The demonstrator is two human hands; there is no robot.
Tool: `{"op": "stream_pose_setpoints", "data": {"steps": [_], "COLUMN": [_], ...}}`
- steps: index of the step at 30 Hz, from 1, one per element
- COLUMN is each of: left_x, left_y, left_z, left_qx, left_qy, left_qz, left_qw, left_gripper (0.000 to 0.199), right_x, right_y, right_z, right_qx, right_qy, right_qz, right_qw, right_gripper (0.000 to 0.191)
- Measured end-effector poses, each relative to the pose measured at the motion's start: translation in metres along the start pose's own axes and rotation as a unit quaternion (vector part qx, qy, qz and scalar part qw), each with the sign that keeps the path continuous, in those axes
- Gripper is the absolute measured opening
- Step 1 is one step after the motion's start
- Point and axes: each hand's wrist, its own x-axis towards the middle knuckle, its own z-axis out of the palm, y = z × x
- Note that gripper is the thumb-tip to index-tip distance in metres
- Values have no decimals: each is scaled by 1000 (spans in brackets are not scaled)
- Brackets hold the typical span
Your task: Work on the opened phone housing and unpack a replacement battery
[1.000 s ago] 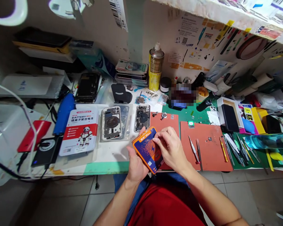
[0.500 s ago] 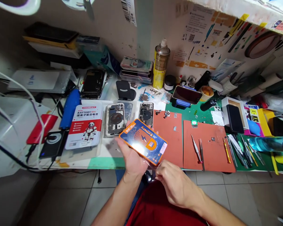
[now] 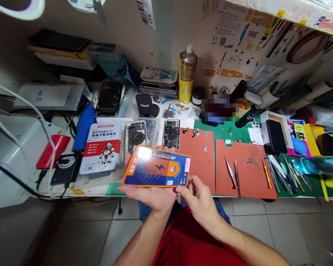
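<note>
Your left hand [image 3: 158, 199] cups the orange-and-blue battery box [image 3: 155, 168] from below, near the surface [image 3: 98, 189]'s front edge. Your right hand [image 3: 201, 197] curls at one corner; I can't tell if it grips. The box looks light, stiff, maybe slippery: hold its edges.

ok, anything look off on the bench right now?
Mostly loose metal bits scattered on the red mats, uncontained and easy to knock away, I'd guess. A pixelated patch hides something at the back, likely image masking rather than damage. The box in the left hand shows no visible dents.
</note>
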Motion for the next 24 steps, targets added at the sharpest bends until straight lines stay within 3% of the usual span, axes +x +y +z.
{"op": "stream_pose_setpoints", "data": {"steps": [4, 6, 12, 16, 19, 22, 24], "left_x": [5, 10, 11, 4, 3, 8, 10], "left_y": [9, 14, 18, 18, 19, 19, 19], "left_z": [1, -2, -12, -16, -18, -19, -20], "left_qx": [-9, -16, -3, -18, -18, 10, 22], "left_qy": [8, 8, 25, -1, 14, 49, 48], "left_qz": [-80, -121, -121, -157, -199, -163, -119], "left_qw": [997, 992, 992, 987, 980, 985, 992], "left_gripper": [74, 74, 77, 74, 82, 81, 74], "right_x": [-11, -16, -11, 5, 11, 6, 1], "right_y": [4, 6, 9, 11, 7, 0, -4], "right_z": [9, 7, -9, -5, -1, -4, -7], "right_qx": [27, 17, 15, 171, 254, 323, 356], "right_qy": [-47, -30, 36, 59, 45, 3, -18], "right_qz": [-31, -35, -28, 4, 30, 27, 11], "right_qw": [998, 999, 999, 983, 966, 946, 934], "right_gripper": [48, 51, 57, 50, 43, 32, 50]}}
